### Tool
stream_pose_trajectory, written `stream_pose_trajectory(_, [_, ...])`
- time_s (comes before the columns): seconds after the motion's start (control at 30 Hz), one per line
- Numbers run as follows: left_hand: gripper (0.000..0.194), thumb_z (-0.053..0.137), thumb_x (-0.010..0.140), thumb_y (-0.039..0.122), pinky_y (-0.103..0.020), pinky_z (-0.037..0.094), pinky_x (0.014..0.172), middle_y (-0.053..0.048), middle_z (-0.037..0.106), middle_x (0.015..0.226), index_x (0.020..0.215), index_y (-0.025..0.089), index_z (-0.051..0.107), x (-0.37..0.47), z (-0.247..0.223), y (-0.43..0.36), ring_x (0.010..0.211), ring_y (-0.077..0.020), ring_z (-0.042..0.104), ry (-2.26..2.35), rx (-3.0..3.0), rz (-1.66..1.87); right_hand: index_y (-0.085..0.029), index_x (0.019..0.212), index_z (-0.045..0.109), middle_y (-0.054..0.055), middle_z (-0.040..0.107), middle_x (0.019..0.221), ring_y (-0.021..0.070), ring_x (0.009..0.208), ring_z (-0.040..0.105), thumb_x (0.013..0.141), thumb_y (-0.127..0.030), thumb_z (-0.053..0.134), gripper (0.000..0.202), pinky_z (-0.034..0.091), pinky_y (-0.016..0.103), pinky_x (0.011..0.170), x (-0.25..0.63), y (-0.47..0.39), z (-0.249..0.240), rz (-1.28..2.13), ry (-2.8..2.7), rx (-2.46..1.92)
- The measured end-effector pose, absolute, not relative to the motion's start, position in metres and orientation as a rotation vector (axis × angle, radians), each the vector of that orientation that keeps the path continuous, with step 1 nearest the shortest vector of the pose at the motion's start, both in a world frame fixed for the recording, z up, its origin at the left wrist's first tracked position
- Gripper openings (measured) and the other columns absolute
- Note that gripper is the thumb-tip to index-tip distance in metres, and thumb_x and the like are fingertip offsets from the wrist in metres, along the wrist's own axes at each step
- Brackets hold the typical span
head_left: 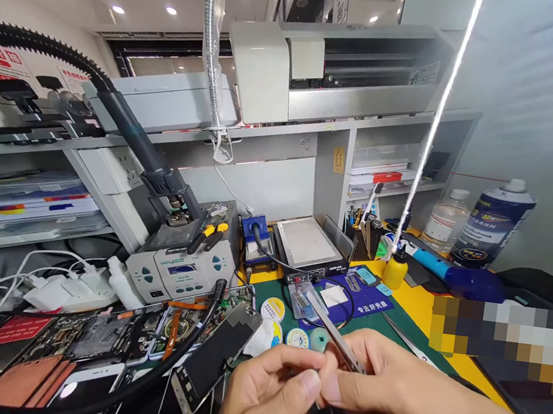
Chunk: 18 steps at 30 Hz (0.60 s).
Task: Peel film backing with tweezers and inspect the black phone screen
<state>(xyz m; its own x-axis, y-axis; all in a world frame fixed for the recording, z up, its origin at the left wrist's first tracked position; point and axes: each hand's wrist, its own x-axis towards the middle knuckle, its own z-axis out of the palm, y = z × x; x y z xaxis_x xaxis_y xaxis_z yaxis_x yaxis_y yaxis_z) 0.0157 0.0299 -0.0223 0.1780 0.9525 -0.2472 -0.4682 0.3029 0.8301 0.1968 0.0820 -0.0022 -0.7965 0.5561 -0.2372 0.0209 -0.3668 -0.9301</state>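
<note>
Pixelation hides whatever lies at the right edge, and the black hose [154, 380] runs out of view.

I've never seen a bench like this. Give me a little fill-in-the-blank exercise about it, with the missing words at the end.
The person's ____ hand holds a slim metal tool.
The small bottle with a black tip is ____ in colour.
In this view, the spray can stands to the ____ of the clear bottle.
The mat on the bench is ____.

right; yellow; right; green
</note>
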Motion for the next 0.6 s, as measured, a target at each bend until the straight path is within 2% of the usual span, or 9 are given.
stream_pose_trajectory(0.23, [0.040,0.101,0.051,0.041,-0.010,0.029,0.036,-0.002,0.069,0.059,0.069,0.014,0.078,0.017,-0.020,0.031,0.035,0.0020,0.042,0.825,0.566,1.092,-0.020,0.071,0.054,-0.014,0.033,0.042,0.0035,0.033,0.018,0.085,-0.052,0.078,0.042,0.020,0.018,0.033,0.199,0.081,-0.001,2.351,-1.436,-0.754])
stream_pose_trajectory(0.33, [0.042,0.100,0.053,0.045,-0.010,0.025,0.034,0.003,0.058,0.045,0.070,0.014,0.076,0.016,-0.021,0.032,0.031,0.0017,0.035,0.850,0.564,1.111,-0.020,0.076,0.057,-0.013,0.034,0.043,0.0039,0.034,0.019,0.084,-0.058,0.076,0.044,0.019,0.019,0.034,0.200,0.081,0.000,2.248,-1.500,-0.786])
stream_pose_trajectory(0.43, [0.047,0.098,0.055,0.050,-0.011,0.021,0.031,0.010,0.046,0.037,0.076,0.015,0.074,0.014,-0.022,0.032,0.028,0.0017,0.027,0.913,0.583,1.145,-0.016,0.086,0.066,-0.011,0.035,0.053,0.0048,0.046,0.024,0.084,-0.057,0.078,0.042,0.018,0.020,0.042,0.201,0.080,-0.004,1.940,-1.680,-0.845])
stream_pose_trajectory(0.5, [0.050,0.097,0.054,0.052,-0.011,0.021,0.030,0.009,0.048,0.039,0.077,0.014,0.074,0.014,-0.023,0.033,0.027,0.0022,0.027,0.951,0.600,1.173,-0.015,0.090,0.071,-0.009,0.036,0.060,0.0068,0.055,0.027,0.085,-0.050,0.080,0.036,0.020,0.022,0.049,0.202,0.080,-0.010,1.777,-1.762,-0.892])
stream_pose_trajectory(0.6, [0.055,0.097,0.052,0.056,-0.011,0.022,0.030,0.009,0.048,0.039,0.078,0.013,0.073,0.015,-0.022,0.032,0.026,0.0021,0.028,0.982,0.609,1.199,-0.014,0.078,0.070,-0.008,0.038,0.060,0.0077,0.058,0.029,0.087,-0.043,0.080,0.032,0.022,0.023,0.052,0.200,0.078,-0.013,1.716,-1.788,-0.937])
